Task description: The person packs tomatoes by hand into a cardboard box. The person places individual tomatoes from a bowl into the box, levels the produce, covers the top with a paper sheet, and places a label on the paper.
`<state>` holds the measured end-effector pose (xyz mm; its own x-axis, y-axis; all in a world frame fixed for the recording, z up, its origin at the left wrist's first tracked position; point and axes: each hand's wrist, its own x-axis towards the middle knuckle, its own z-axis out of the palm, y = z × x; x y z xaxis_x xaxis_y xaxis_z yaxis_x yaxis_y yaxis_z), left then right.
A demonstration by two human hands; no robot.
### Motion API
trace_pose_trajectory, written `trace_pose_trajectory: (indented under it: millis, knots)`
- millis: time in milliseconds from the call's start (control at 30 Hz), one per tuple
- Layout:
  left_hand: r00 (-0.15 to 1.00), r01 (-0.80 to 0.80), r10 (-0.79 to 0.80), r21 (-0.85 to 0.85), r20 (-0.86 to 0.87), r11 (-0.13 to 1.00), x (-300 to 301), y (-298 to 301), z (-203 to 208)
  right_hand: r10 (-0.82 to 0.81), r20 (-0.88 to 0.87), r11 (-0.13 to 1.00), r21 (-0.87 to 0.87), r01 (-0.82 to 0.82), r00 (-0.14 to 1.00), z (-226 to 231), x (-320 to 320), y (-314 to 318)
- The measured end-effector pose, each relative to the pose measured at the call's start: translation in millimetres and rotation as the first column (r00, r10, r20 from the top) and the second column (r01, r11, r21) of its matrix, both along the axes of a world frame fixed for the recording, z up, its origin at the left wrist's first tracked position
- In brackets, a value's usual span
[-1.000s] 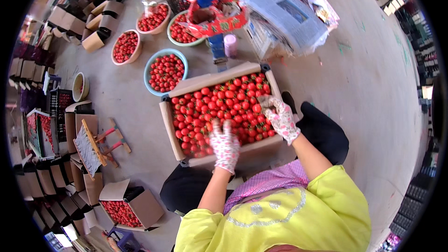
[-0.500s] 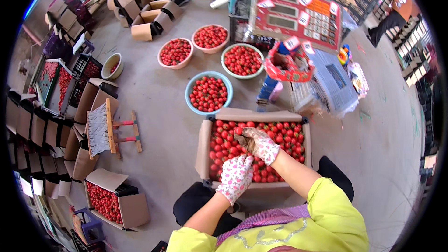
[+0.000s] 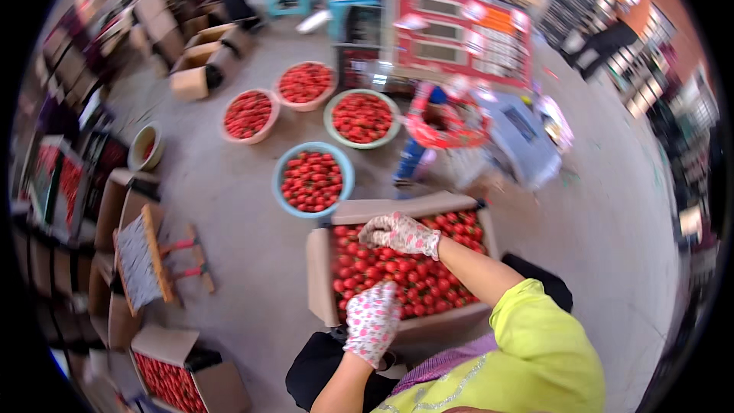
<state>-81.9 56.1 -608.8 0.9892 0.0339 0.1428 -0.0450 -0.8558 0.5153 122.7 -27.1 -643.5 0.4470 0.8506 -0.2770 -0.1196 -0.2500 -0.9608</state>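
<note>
Right in front of me stands a cardboard box [image 3: 324, 275] filled with small red cherry tomatoes [image 3: 413, 279]. Over its far part lies my right hand [image 3: 401, 235], palm down in a flower-printed glove, fingers loosely stretched leftward and touching or just above the tomatoes. I see nothing held in it. My left hand [image 3: 372, 325], in a matching glove, is at the near left edge of the box. Its fingers are bent and drawn together toward the tomatoes; their tips are blurred, and what they hold, if anything, is hidden.
Beyond the box stand a blue basin [image 3: 281, 199], a green one [image 3: 394, 134] and two pink ones, all with tomatoes. A red scale panel [image 3: 459, 30] stands at the back. Left are a folding stool [image 3: 157, 256] and another tomato box [image 3: 164, 343]. People are farther back.
The view has shifted, moving the basins left and down in it. My hands have drawn apart: the right one lies flatter at the far side, the left one nearer me.
</note>
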Motion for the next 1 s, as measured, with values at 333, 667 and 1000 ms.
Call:
trace_pose_trajectory:
  millis: [333, 667, 1000]
  knots:
    - [0.999, 0.028, -0.028, 0.008, -0.017, 1.000, 1, -28, 13, -0.369, 0.861, 0.403, -0.191, 0.895, 0.349, 8, 87, -285]
    - [0.994, 0.104, -0.103, 0.041, -0.023, 0.994, 19, -46, 17, -0.100, 0.927, 0.307, -0.317, 0.897, 0.362, -11, 114, -291]
    - [0.989, 0.144, -0.137, 0.122, -0.059, 0.982, 22, -60, 17, -0.157, 0.915, 0.433, -0.273, 0.859, 0.371, 16, 113, -319]
